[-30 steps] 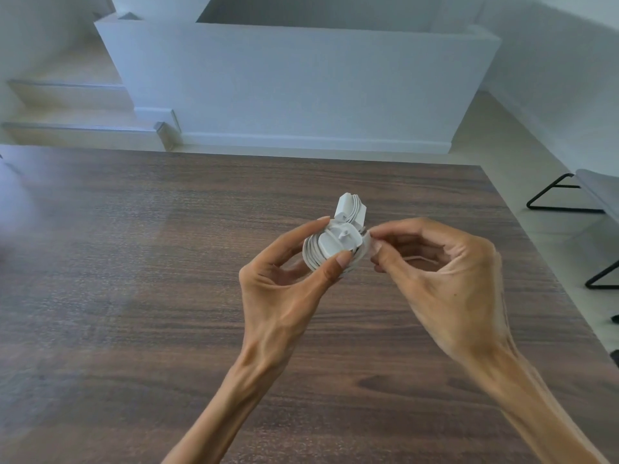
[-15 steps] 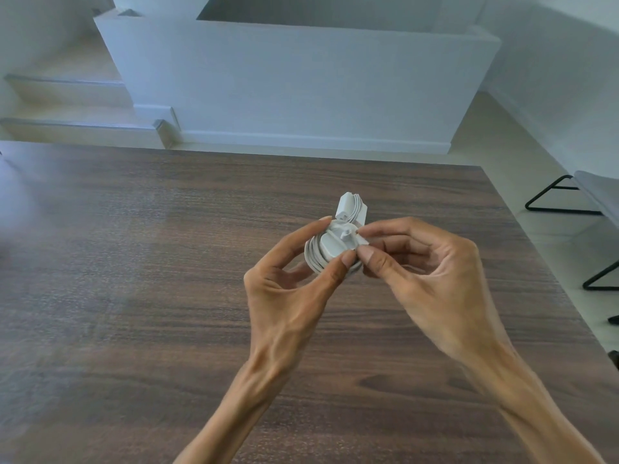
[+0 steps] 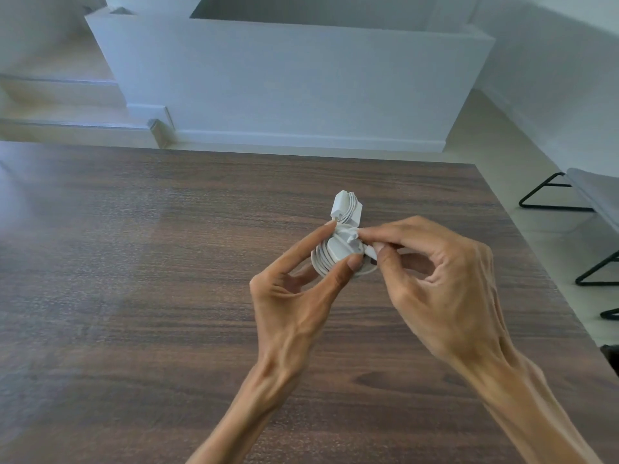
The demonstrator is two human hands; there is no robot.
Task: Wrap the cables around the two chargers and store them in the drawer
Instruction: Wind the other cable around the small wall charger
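Note:
A white charger (image 3: 338,251) with its white cable coiled around it is held above the dark wooden table (image 3: 134,296). My left hand (image 3: 294,296) pinches this charger between thumb and forefinger. My right hand (image 3: 435,283) grips the loose cable end (image 3: 370,251) at the charger's right side. A second white charger (image 3: 346,207), also wrapped in cable, stands on the table just behind the held one. No drawer shows in this view.
The table's far edge and right edge run close by. Beyond it rise a white half wall (image 3: 301,78) and steps (image 3: 67,125) at the left. Black metal chair legs (image 3: 552,192) stand on the floor to the right.
My right hand has moved in closer and now pinches the cable end against the held charger. My left hand keeps the same grip.

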